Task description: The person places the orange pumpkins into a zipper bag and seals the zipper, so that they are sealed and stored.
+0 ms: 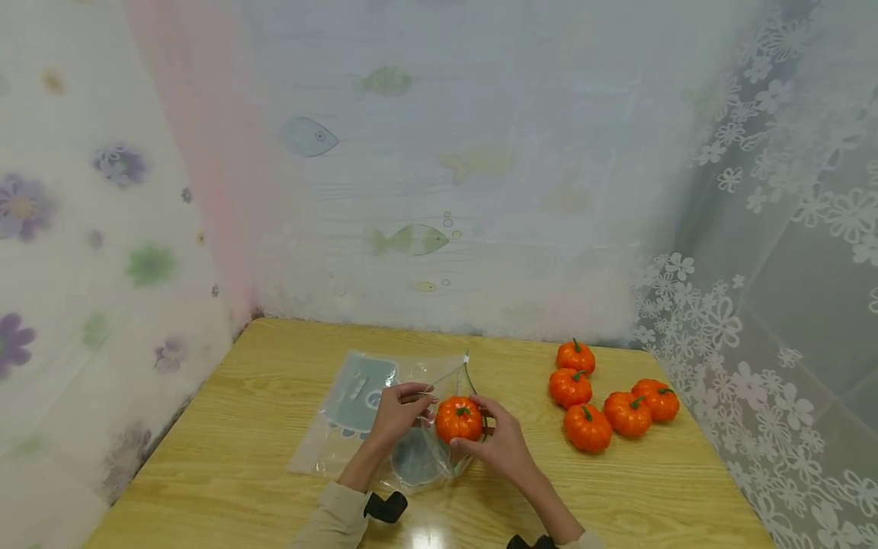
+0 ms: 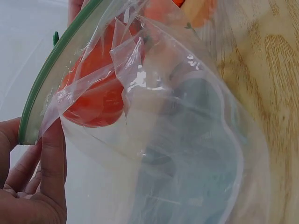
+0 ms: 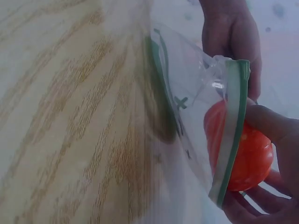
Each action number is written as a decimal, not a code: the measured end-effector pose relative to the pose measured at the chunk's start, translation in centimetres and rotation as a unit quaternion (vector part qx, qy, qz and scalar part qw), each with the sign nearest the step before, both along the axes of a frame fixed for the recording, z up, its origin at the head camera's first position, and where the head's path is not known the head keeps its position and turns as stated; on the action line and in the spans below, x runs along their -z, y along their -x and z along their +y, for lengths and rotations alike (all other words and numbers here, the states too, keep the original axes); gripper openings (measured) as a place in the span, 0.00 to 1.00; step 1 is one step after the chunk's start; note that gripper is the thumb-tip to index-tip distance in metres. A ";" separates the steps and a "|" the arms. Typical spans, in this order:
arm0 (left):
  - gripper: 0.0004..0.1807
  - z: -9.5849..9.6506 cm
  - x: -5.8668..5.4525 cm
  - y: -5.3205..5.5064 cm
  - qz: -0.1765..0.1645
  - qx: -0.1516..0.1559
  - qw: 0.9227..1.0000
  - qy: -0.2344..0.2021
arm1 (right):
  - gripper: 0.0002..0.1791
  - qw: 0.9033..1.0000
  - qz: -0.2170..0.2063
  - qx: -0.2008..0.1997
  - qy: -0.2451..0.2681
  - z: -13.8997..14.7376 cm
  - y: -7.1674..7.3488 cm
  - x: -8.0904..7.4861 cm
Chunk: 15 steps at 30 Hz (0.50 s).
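A clear zip bag (image 1: 332, 427) with a grey-green printed figure lies on the table, its mouth facing right and spread apart. My left hand (image 1: 400, 412) pinches the bag's edge by the mouth; in the left wrist view its fingers (image 2: 52, 172) meet at the end of the green zip strip (image 2: 49, 70). With thumb and fingers, my right hand (image 1: 506, 446) grips a small orange toy pumpkin (image 1: 458, 421) with a green stem. In the right wrist view the pumpkin (image 3: 254, 158) is at the mouth, partly behind the clear film and green strip.
Several more orange pumpkins (image 1: 588, 428) stand in a loose group on the right of the wooden table (image 1: 226, 435). Patterned curtains (image 1: 480, 99) with fish and flowers hang behind the table and at both sides.
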<state>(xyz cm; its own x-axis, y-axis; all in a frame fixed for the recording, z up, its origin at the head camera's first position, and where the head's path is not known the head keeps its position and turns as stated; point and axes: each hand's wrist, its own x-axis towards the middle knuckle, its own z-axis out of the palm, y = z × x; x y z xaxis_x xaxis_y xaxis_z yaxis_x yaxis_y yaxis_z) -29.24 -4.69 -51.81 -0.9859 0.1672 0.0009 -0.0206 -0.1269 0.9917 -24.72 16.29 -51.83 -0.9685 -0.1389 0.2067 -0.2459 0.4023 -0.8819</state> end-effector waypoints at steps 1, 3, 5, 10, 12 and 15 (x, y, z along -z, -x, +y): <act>0.18 0.0 0.0 -0.1 0.001 0.000 1.000 0.000 | 0.43 1.000 0.000 0.000 -0.006 0.0 0.1 0.0; 0.18 0.0 0.0 -0.1 0.000 0.001 1.000 -0.001 | 0.43 1.000 -0.003 0.001 -0.013 0.0 0.3 0.2; 0.18 0.1 0.0 -0.1 0.000 0.001 1.000 -0.001 | 0.43 1.000 -0.005 -0.001 -0.019 -0.1 0.5 0.4; 0.18 0.1 0.3 0.0 0.003 -0.003 1.000 0.016 | 0.44 0.999 -0.018 -0.024 -0.041 0.1 1.1 1.2; 0.17 0.1 0.4 0.0 0.006 -0.003 1.000 0.021 | 0.44 0.998 -0.024 -0.037 -0.050 0.3 1.3 1.4; 0.17 0.0 0.4 0.0 0.006 -0.001 1.000 0.024 | 0.45 0.996 -0.036 -0.063 -0.049 0.6 1.3 1.5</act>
